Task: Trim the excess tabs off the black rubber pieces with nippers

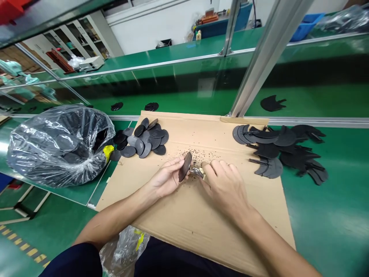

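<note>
My left hand [170, 175] pinches a black oval plastic disc [186, 166], tilted up on its edge above the cardboard sheet [173, 215]. In my right hand [226, 182] are cutting pliers [196, 172] with pale handles, fingers wrapped round them. The jaws of the pliers meet the right side of the disc; whether they bite on it I cannot tell. Small dark scraps [198, 154] lie scattered on the cardboard just beyond both hands.
Loose oval discs [150, 138] are heaped at the left of the cardboard, beside a clear plastic bag [60, 146] full of dark parts. Stacked black parts with prongs [276, 150] lie at the right. A metal post [259, 57] rises behind the cardboard's far edge.
</note>
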`<control>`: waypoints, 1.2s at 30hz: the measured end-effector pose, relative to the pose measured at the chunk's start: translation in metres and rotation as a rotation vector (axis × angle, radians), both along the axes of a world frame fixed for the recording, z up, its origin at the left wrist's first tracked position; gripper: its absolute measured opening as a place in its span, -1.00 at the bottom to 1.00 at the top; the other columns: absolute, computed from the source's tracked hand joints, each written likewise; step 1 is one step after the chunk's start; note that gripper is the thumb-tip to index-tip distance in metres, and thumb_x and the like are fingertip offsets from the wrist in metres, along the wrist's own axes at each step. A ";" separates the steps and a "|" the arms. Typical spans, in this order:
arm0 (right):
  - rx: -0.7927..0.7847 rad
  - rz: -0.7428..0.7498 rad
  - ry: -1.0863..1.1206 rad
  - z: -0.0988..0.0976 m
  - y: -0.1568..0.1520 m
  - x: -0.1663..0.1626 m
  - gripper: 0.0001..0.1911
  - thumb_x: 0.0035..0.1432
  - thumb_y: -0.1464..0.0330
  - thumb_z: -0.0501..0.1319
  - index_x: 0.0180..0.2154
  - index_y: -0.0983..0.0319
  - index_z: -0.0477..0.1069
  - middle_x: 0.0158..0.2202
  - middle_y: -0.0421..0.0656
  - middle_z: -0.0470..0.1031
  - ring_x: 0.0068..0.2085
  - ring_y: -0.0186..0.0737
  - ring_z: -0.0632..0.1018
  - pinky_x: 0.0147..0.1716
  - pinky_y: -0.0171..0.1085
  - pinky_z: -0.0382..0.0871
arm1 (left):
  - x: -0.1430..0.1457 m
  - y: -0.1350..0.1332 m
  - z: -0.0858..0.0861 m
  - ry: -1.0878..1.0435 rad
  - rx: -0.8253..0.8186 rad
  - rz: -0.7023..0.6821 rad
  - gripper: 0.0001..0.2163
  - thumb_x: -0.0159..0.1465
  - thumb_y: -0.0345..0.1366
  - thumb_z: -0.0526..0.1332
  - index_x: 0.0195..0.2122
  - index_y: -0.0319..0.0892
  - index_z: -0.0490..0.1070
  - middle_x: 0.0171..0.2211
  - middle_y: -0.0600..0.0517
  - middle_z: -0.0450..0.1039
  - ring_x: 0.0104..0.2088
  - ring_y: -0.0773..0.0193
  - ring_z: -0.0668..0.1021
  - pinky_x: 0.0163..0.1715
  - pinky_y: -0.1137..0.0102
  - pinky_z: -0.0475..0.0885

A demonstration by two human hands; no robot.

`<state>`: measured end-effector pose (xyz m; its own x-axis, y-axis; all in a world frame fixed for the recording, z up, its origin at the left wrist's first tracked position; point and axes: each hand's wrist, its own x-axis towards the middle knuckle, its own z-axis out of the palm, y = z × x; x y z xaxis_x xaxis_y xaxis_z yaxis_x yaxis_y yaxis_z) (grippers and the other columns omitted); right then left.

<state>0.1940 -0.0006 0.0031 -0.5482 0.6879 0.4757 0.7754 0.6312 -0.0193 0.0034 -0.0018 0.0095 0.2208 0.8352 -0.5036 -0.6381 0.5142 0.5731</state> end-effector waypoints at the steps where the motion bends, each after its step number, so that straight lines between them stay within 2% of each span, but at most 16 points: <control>1: 0.005 -0.001 -0.006 -0.001 0.000 0.000 -0.90 0.30 0.39 0.18 -0.30 0.23 0.42 -0.40 -0.12 0.38 -0.32 -0.12 0.28 -0.34 -0.19 0.02 | 0.001 -0.001 0.000 -0.007 -0.006 0.007 -0.86 0.30 -0.56 0.20 -0.17 -0.31 0.49 -0.33 -0.03 0.59 -0.54 0.43 0.57 -0.53 0.58 0.53; 6: 0.037 -0.002 -0.036 -0.003 0.001 0.002 -0.88 0.28 0.50 0.15 -0.30 0.22 0.42 -0.42 -0.14 0.38 -0.35 -0.14 0.26 -0.35 -0.20 0.01 | 0.004 -0.005 0.000 -0.025 -0.021 0.032 -0.88 0.30 -0.55 0.20 -0.18 -0.31 0.49 -0.33 -0.04 0.58 -0.53 0.43 0.56 -0.54 0.58 0.52; 12: 0.021 -0.016 -0.008 -0.001 -0.001 0.003 -0.86 0.31 0.49 0.14 -0.18 0.23 0.46 -0.40 -0.13 0.40 -0.32 -0.13 0.29 -0.35 -0.19 0.02 | 0.009 -0.012 -0.005 -0.033 0.003 0.039 -0.89 0.28 -0.47 0.28 -0.17 -0.27 0.46 -0.31 -0.02 0.57 -0.53 0.43 0.54 -0.54 0.55 0.51; 20: 0.102 -0.022 -0.054 -0.004 0.000 0.004 -0.80 0.34 0.53 0.12 -0.28 0.21 0.46 -0.47 -0.17 0.41 -0.35 -0.17 0.32 -0.34 -0.20 0.08 | 0.015 -0.013 -0.011 -0.017 0.003 0.065 -0.88 0.27 -0.43 0.32 -0.19 -0.25 0.42 -0.33 0.00 0.56 -0.51 0.40 0.56 -0.51 0.52 0.51; 26: 0.076 -0.097 -0.089 -0.003 0.003 0.010 -0.80 0.30 0.56 0.14 -0.25 0.21 0.49 -0.45 -0.16 0.44 -0.34 -0.16 0.34 -0.33 -0.20 0.08 | 0.008 -0.006 -0.011 0.067 0.056 0.107 -0.84 0.18 -0.39 0.37 -0.22 -0.23 0.44 -0.36 0.05 0.53 -0.55 0.42 0.51 -0.56 0.53 0.44; 28: 0.073 -0.125 -0.106 -0.002 0.004 0.012 -0.80 0.28 0.57 0.15 -0.23 0.22 0.50 -0.44 -0.13 0.44 -0.34 -0.14 0.33 -0.34 -0.19 0.06 | 0.006 -0.006 -0.009 0.108 0.122 0.071 -0.82 0.15 -0.35 0.40 -0.25 -0.23 0.47 -0.39 0.06 0.52 -0.51 0.41 0.51 -0.50 0.53 0.43; 33: 0.085 -0.165 -0.152 -0.001 0.008 0.016 -0.81 0.30 0.54 0.13 -0.19 0.25 0.51 -0.43 -0.10 0.43 -0.34 -0.11 0.30 -0.35 -0.16 0.02 | 0.008 -0.015 -0.008 0.223 0.272 -0.193 -0.70 0.14 -0.25 0.43 -0.10 -0.21 0.59 -0.35 0.03 0.56 -0.35 0.31 0.54 -0.27 0.46 0.42; 36: 0.055 -0.187 -0.177 -0.001 0.008 0.018 -0.79 0.29 0.55 0.12 -0.17 0.25 0.51 -0.41 -0.09 0.44 -0.34 -0.10 0.30 -0.35 -0.16 0.00 | 0.009 -0.017 -0.011 0.341 0.320 -0.153 -0.66 0.18 -0.23 0.40 -0.01 -0.14 0.58 -0.22 0.01 0.59 -0.20 0.22 0.55 -0.11 0.38 0.40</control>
<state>0.2120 0.0078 0.0022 -0.4923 0.7608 0.4229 0.8667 0.4733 0.1575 0.0120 -0.0184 -0.0019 0.2198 0.9309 -0.2916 -0.3173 0.3509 0.8810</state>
